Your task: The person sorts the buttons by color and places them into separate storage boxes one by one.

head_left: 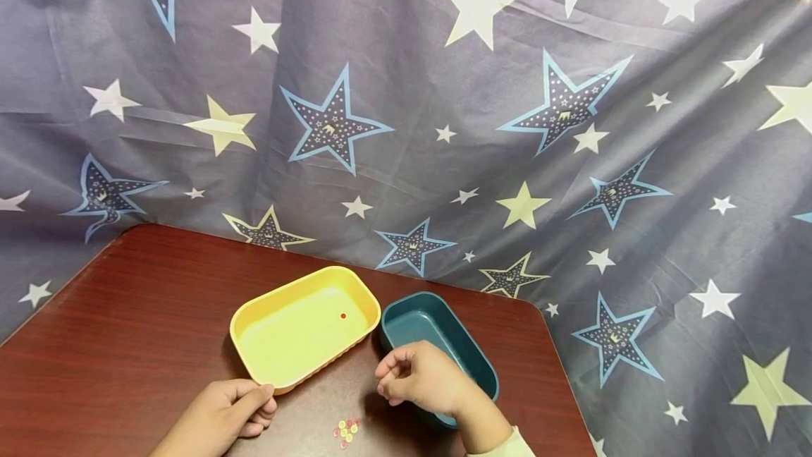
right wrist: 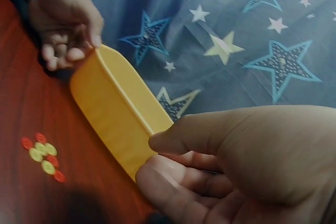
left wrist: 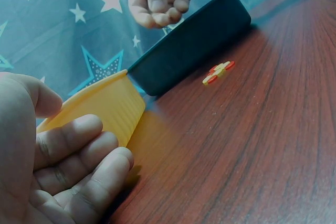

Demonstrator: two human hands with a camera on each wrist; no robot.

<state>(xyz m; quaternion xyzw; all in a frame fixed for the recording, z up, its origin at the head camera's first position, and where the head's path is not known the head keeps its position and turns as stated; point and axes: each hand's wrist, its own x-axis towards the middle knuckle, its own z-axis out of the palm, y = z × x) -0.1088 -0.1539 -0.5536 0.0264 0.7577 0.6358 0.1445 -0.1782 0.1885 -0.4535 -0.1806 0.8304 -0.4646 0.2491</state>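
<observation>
A yellow tray (head_left: 298, 330) stands on the table, and my left hand (head_left: 231, 407) pinches its near corner rim between thumb and fingers. One small red button (head_left: 343, 316) lies inside it. My right hand (head_left: 421, 376) hovers over the near side of a dark teal tray (head_left: 466, 344), fingers loosely curled. In the right wrist view a gap shows between its thumb (right wrist: 173, 136) and forefinger, with nothing visible there. Several red and yellow buttons (head_left: 345, 430) lie loosely grouped on the table between the two hands. The right hand and forearm hide part of the teal tray.
The reddish-brown wooden table (head_left: 127, 316) carries both trays, which stand close side by side. A grey curtain (head_left: 406, 196) printed with stars hangs behind the table's far edge and along its right side.
</observation>
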